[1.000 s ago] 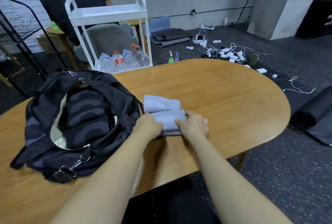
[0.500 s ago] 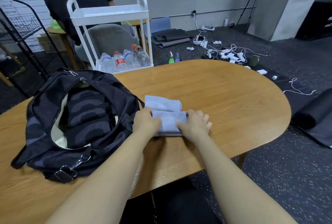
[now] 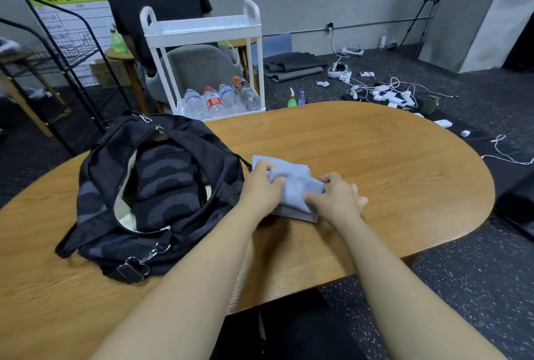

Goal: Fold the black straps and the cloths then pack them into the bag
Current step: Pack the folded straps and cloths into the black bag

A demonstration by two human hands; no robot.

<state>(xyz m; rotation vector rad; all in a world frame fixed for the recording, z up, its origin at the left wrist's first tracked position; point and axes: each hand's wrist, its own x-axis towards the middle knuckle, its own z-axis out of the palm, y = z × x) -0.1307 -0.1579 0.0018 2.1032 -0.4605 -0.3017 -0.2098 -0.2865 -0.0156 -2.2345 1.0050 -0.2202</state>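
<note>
Both the left hand (image 3: 261, 186) and right hand (image 3: 332, 198) pinch the folded cloth (image 3: 297, 186), probably to lift it into the open bag (image 3: 161, 186) just beside the left hand.

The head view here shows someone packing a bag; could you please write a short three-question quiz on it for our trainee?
1. True or false: the black bag on the wooden table is zipped shut.
2. What do the left hand and right hand both grip?
3. The bag lies on which side of the cloth: A the person's left, B the person's right?

Key: 1 false, it gapes open. 2 the folded pale cloth. 3 A.
</note>
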